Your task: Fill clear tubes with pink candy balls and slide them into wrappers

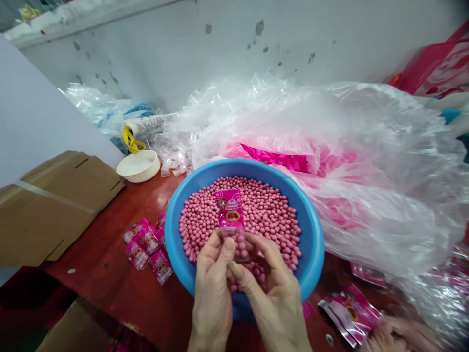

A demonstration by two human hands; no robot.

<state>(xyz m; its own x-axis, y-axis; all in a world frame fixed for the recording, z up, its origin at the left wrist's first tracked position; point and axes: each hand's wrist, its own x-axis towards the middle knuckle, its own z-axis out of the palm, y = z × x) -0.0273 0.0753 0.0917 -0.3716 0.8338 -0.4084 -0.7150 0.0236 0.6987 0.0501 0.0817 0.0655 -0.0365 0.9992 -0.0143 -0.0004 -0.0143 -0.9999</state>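
The left hand [211,278] and right hand [274,288] pinched, nearly closed, a pink packet [230,210] over a blue basin [176,234] of pink candies [264,210]; filled packets [146,247] lay beside on the red table [98,278], before bunched plastic sheeting [366,195].

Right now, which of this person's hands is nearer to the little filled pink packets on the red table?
Left hand: nearer, to the right of the filled pink packets. Right hand: farther right, past the left hand. Both pinch another pink packet.
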